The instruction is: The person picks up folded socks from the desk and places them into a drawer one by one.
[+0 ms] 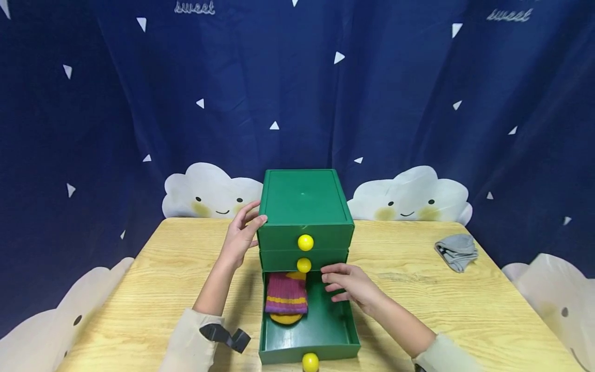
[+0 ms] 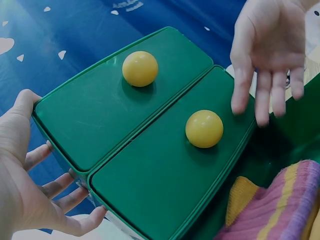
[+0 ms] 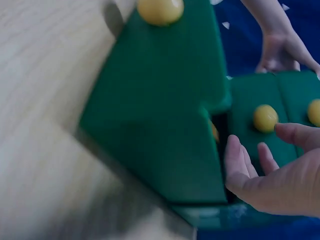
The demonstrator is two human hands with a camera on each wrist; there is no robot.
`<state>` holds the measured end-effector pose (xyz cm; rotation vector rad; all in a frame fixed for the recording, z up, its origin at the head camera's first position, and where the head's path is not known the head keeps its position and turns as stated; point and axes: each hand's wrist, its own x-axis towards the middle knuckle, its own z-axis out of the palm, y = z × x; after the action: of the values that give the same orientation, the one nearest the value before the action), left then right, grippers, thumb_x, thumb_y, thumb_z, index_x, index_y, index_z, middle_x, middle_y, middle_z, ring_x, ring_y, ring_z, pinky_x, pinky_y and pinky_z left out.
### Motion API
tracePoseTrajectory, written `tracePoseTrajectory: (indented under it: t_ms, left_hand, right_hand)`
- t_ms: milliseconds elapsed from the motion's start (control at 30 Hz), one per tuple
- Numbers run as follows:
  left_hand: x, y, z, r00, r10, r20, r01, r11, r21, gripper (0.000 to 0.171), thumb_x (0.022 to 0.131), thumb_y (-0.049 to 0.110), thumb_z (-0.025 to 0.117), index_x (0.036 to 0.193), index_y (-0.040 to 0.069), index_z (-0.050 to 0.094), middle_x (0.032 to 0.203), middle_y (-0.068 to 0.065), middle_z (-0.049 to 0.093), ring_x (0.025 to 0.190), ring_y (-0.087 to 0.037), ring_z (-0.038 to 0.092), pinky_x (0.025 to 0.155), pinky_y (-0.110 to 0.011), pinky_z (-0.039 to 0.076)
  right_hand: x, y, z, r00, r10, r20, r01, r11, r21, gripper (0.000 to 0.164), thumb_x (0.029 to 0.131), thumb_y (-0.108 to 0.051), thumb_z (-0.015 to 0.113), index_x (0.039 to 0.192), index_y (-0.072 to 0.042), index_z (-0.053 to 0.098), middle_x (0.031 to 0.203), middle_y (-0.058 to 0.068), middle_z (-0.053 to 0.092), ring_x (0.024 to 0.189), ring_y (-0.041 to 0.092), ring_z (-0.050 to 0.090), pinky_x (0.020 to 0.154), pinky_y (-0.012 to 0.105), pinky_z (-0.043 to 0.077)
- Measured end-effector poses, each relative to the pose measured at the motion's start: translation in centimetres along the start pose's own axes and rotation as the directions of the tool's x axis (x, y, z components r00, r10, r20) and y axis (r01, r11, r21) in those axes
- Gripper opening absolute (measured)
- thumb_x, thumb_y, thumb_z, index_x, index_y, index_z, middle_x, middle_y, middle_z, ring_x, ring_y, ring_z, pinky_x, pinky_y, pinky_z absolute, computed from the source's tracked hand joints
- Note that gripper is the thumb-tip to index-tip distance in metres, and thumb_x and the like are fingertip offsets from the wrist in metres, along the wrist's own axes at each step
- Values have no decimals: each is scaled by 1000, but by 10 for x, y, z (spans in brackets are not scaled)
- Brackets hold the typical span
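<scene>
A green cabinet with yellow ball knobs stands on the table. Its bottom drawer is pulled out, while the two upper drawers are closed. Folded in the left part of that drawer lies a maroon sock with yellow and purple bands. My left hand rests against the cabinet's left side, thumb at the top front corner and fingers spread along the wall. Over the right side of the pulled-out drawer, my right hand holds nothing, its fingers loosely bent near the middle drawer's knob.
A folded grey cloth item lies at the right of the wooden table. Behind the table hangs a dark blue curtain with white triangles and smiling clouds. The bottom drawer's knob points toward the table's near side.
</scene>
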<state>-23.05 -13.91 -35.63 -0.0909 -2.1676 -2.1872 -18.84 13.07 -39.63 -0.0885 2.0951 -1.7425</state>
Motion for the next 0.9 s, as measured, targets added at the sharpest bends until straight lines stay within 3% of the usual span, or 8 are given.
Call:
tracePoseTrajectory:
  t_ms: [167,367,667,733,800,900]
  left_hand:
    - [0,-1,-1,1000,-1,-3,1,1000,-2,52,90,29,57,139,28,40,140,-8,41,125,-26,44,95,-59,43]
    - [0,-1,0,1000,-2,1,2,1000,-4,52,90,29,57,139,28,40,140,-8,41,125,-26,44,95,-57,43]
    - [-1,-1,-1,1000,1,3,-1,1000,-8,52,90,29,57,139,28,40,140,-9,41,125,-26,44,95,-58,42]
    - [-1,-1,-1,1000,0,2,0,1000,-8,52,90,29,57,139,28,40,140,-9,41,126,-26,44,96,-59,42]
    - [-1,-2,-1,1000,-2,0,2,1000,-6,52,90,29,57,139,28,40,140,-8,41,126,-26,44,96,-59,42]
    - [-1,-2,0,1000,-1,0,1,1000,-4,52,90,29,57,139,28,40,140,-9,41,126,-26,43,96,-59,42]
  right_hand:
    - [-8,-4,-26,998,-36,-51,34,999,-41,46,89,-26,62,122,4,53,107,11,61,86,19,63,74,35,56]
    - [-15,3,-62,971,-64,-232,31,989,-144,46,89,-33,61,120,1,55,105,13,64,83,20,65,69,31,54]
    - [-21,17,-139,915,-30,-403,-19,993,-116,54,88,-45,60,119,-2,51,85,-10,65,76,8,65,69,27,55]
    - [-22,24,-156,893,-20,-450,-27,995,-100,54,88,-47,59,119,-3,50,81,-15,63,74,4,64,67,25,55]
    - [-21,33,-173,855,-6,-518,-42,996,-81,55,88,-48,59,118,-3,50,77,-18,62,70,2,63,65,24,54]
    - [-20,50,-195,772,42,-634,-72,997,-21,54,87,-48,59,116,-3,50,70,-19,58,65,0,60,61,23,54]
